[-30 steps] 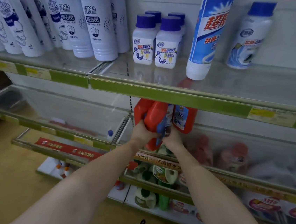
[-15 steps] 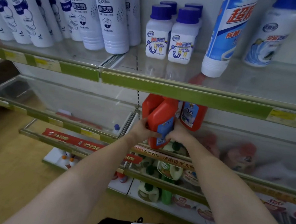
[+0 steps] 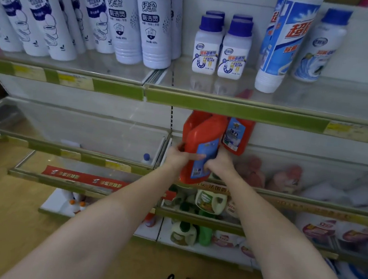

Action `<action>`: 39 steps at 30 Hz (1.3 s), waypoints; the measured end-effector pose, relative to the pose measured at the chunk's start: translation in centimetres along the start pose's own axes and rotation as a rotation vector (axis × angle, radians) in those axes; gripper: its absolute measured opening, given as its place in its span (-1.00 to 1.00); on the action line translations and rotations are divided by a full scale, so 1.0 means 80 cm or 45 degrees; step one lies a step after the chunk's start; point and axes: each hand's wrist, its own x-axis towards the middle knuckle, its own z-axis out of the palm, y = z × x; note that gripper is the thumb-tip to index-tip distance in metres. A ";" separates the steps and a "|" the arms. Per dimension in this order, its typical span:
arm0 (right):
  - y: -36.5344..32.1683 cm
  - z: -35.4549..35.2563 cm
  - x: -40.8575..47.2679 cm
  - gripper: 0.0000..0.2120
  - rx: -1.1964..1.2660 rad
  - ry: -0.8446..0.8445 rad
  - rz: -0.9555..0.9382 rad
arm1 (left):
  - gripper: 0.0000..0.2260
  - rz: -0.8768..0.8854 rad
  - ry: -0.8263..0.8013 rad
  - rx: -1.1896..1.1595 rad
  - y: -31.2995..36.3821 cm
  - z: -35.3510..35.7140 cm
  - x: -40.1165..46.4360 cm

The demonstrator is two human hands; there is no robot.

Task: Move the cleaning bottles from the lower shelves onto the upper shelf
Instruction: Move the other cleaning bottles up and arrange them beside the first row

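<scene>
While both forearms reach forward from the bottom of the view, the left hand (image 3: pixel 178 155) and the right hand (image 3: pixel 218 163) hold a cluster of red bottles just under the front lip of the upper shelf (image 3: pixel 234 105). The front red bottle (image 3: pixel 202 148) stands nearly upright, tilted a little to the right, with its blue label facing the camera; the left hand's fingers (image 3: pixel 196 156) lie curled across its lower front, and the right hand grips it from the other side. A second red bottle (image 3: pixel 193 120) sits close behind it on the left, seemingly in the same left-hand grip, though the contact is hidden. The third red bottle (image 3: pixel 238 136) leans to the right, above the right hand, its top hidden behind the green shelf strip; whether the right hand's fingers wrap its base cannot be told from here. All three hang in the air in front of the lower bin (image 3: pixel 311 175), whose clear wall shows blurred pinkish bottles inside. On the upper shelf stand four small blue-capped bottles (image 3: pixel 222 50) in a tight block, a tall blue-and-white bottle (image 3: pixel 282 40) just to their right, and a further blue-capped bottle (image 3: pixel 320 47) beside that. Rows of tall white bottles (image 3: pixel 145 19) fill the shelf section to the left.
</scene>
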 end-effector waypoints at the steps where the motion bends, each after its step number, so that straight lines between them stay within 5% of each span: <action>1: -0.004 0.001 -0.006 -0.30 0.051 -0.012 0.033 | -0.46 -0.008 -0.012 -0.041 0.004 -0.006 -0.007; 6: -0.009 0.017 -0.064 -0.31 0.288 -0.129 0.175 | -0.71 -0.055 -0.110 -0.120 0.005 -0.038 -0.047; 11: 0.008 0.046 -0.127 -0.06 0.455 -0.315 0.353 | -0.59 -0.127 -0.131 -0.208 -0.028 -0.065 -0.087; 17: 0.045 0.103 -0.216 -0.27 0.655 -0.147 0.464 | -0.67 -0.338 -0.351 -0.227 -0.078 -0.083 -0.128; 21: 0.068 0.130 -0.260 -0.22 0.634 -0.153 0.512 | -0.36 -0.428 -0.484 -0.244 -0.118 -0.095 -0.147; 29: 0.123 0.156 -0.296 -0.42 0.666 -0.461 0.597 | -0.49 -0.499 -0.345 -0.258 -0.179 -0.096 -0.179; 35: 0.156 0.161 -0.307 -0.21 0.471 -0.536 0.607 | -0.60 -0.615 -0.094 -0.290 -0.204 -0.078 -0.195; 39: 0.172 0.174 -0.315 -0.08 0.345 -0.401 0.634 | -0.39 -0.666 0.091 -0.366 -0.224 -0.058 -0.194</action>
